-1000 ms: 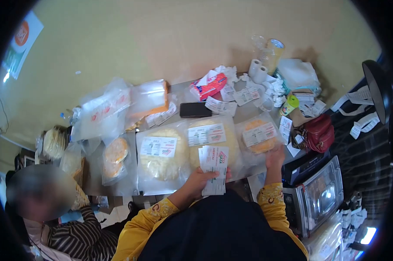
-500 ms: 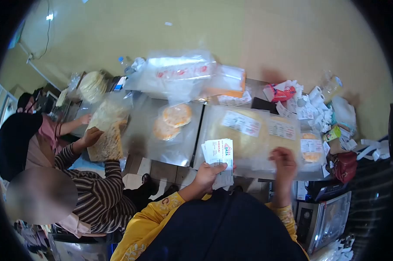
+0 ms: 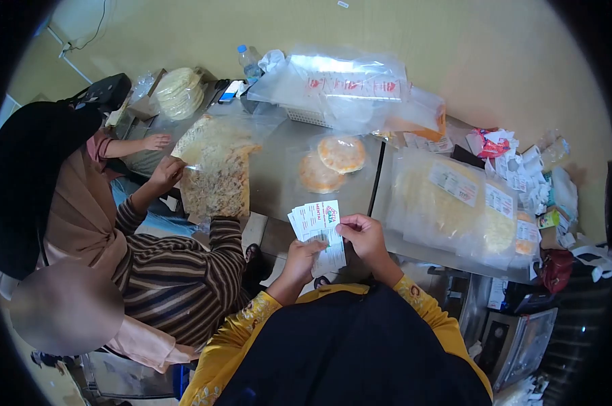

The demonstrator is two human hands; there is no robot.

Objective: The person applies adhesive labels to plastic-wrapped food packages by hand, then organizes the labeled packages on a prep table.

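Note:
A stack of printed paper labels (image 3: 314,220) is fanned out above the near edge of the table. My left hand (image 3: 302,260) grips the stack from below, thumb on top. The thumb and fingers of my right hand (image 3: 363,240) are closed at the stack's upper right edge, on the label there. Beyond my hands, two round pizzas (image 3: 342,154) in clear plastic lie partly overlapping on the metal table (image 3: 270,181). To the right lie large bagged flat rounds (image 3: 421,196) with printed labels on top.
At the left, a co-worker in a striped sleeve (image 3: 177,274) handles a large bagged flatbread (image 3: 214,172); another person's hand (image 3: 157,142) is beside it. Plastic bags (image 3: 346,84) lie over a basket at the back. Crumpled papers (image 3: 522,166) and a red pouch (image 3: 556,271) are at the right.
My right hand has moved left from over the bagged rounds to the label stack and closed on its edge. The camera view has shifted left, so the table appears further right.

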